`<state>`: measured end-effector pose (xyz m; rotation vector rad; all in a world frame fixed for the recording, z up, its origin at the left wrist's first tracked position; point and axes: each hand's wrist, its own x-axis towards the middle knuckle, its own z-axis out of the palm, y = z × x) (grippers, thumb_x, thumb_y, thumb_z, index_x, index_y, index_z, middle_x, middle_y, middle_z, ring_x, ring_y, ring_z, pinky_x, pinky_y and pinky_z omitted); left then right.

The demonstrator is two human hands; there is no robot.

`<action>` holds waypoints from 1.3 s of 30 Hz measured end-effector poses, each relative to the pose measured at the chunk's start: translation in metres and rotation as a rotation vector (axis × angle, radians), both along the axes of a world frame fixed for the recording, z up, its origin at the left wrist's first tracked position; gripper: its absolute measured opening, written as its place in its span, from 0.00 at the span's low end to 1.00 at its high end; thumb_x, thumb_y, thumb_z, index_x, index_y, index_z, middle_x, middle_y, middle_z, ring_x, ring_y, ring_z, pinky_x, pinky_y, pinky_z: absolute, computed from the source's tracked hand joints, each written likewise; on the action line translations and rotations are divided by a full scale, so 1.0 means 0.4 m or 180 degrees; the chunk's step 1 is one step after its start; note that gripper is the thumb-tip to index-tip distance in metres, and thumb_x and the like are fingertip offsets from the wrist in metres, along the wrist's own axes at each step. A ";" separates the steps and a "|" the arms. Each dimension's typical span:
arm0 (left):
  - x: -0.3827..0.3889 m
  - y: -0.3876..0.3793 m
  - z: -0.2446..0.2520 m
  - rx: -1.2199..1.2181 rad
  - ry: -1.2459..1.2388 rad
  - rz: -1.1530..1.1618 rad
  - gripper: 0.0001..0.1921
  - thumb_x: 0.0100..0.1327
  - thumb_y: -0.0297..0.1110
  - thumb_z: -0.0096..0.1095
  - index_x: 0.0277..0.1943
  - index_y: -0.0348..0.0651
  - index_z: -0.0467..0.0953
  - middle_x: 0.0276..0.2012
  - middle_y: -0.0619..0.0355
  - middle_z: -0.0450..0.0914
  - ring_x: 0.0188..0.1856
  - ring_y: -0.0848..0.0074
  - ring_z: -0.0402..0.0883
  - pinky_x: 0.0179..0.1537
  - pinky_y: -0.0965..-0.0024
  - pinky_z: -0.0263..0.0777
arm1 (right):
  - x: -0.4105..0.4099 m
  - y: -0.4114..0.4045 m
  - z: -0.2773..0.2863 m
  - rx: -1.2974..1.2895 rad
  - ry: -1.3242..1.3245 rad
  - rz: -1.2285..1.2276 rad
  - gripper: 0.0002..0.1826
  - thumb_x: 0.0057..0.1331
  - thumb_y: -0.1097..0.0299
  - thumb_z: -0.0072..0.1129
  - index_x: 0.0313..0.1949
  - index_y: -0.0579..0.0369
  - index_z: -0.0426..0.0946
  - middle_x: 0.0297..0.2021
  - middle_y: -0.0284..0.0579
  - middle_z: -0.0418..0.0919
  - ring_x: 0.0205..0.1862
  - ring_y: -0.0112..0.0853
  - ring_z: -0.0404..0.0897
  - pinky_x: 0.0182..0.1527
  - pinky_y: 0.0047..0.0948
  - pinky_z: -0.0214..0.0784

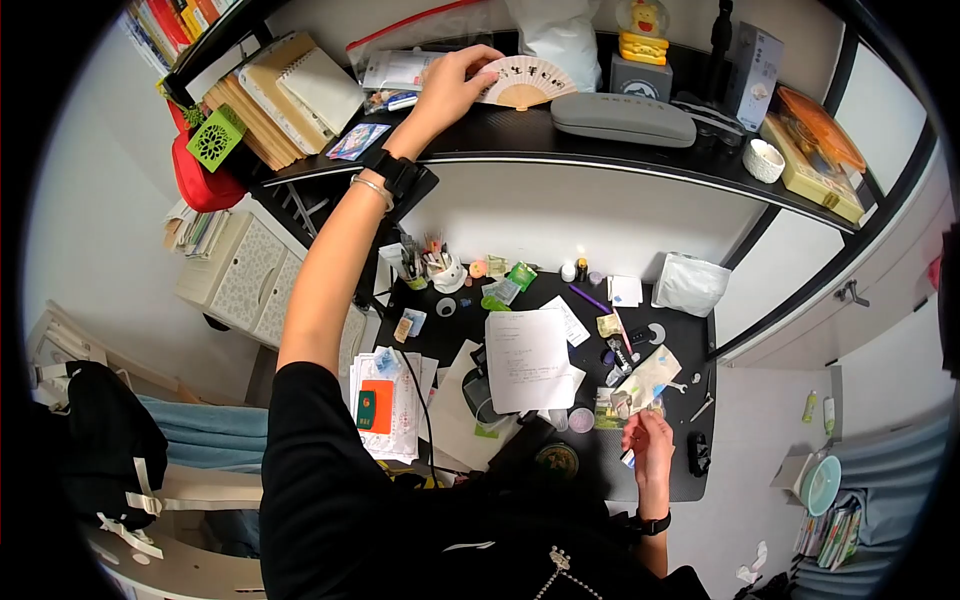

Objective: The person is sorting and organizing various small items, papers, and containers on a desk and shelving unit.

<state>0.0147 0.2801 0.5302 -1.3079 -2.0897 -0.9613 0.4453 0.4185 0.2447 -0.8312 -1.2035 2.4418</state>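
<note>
My left hand (456, 84) reaches up to the black shelf, its fingers at the left edge of a spread folding fan (525, 78) that bears writing. Whether the fingers grip the fan is not clear. A gray hard case (622, 120) lies just right of the fan, and a clear zip bag (397, 71) with pens is behind the wrist. Over the desk's right part is my right hand (649, 442), fingers bent near the lower end of a crumpled beige packet (651, 379); a small blue and white item (628, 457) shows beside the palm.
The black desk (600, 480) carries printed sheets (529, 360), a stack of papers with an orange and green booklet (375, 407), a pen cup (447, 274) and a white pouch (690, 285). Notebooks (319, 90) lean at the shelf's left; a white textured cup (763, 161) stands near its right edge.
</note>
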 end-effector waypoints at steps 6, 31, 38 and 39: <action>-0.001 -0.003 0.007 0.0043 0.0174 0.0159 0.11 0.53 0.33 0.60 0.40 0.44 0.77 0.30 0.56 0.81 0.33 0.69 0.79 0.38 0.68 0.68 | -0.012 -0.003 0.006 -0.0023 -0.0004 0.0006 0.11 0.65 0.65 0.47 0.27 0.58 0.71 0.18 0.38 0.73 0.16 0.24 0.71 0.18 0.20 0.63; -0.010 -0.783 0.013 0.0613 -0.0491 0.1232 0.06 0.58 0.25 0.57 0.37 0.32 0.75 0.28 0.60 0.77 0.33 0.82 0.75 0.38 0.78 0.69 | -0.150 -0.102 0.000 0.0057 -0.0055 0.0596 0.10 0.64 0.65 0.48 0.27 0.57 0.70 0.18 0.38 0.73 0.16 0.23 0.70 0.16 0.20 0.61; -0.121 -0.759 -0.024 0.0928 -0.0467 0.0938 0.08 0.60 0.25 0.53 0.41 0.31 0.71 0.34 0.56 0.76 0.37 0.77 0.75 0.42 0.75 0.67 | -0.164 -0.155 0.002 0.0061 -0.0152 0.0514 0.11 0.64 0.65 0.48 0.26 0.56 0.70 0.18 0.38 0.72 0.15 0.24 0.70 0.16 0.20 0.61; -0.121 -0.747 -0.019 0.0712 -0.0394 0.1015 0.08 0.60 0.25 0.53 0.41 0.31 0.71 0.34 0.56 0.76 0.37 0.76 0.75 0.41 0.75 0.68 | -0.161 -0.162 0.008 0.0084 -0.0158 0.0556 0.11 0.64 0.65 0.47 0.26 0.55 0.70 0.17 0.38 0.72 0.15 0.24 0.70 0.16 0.19 0.61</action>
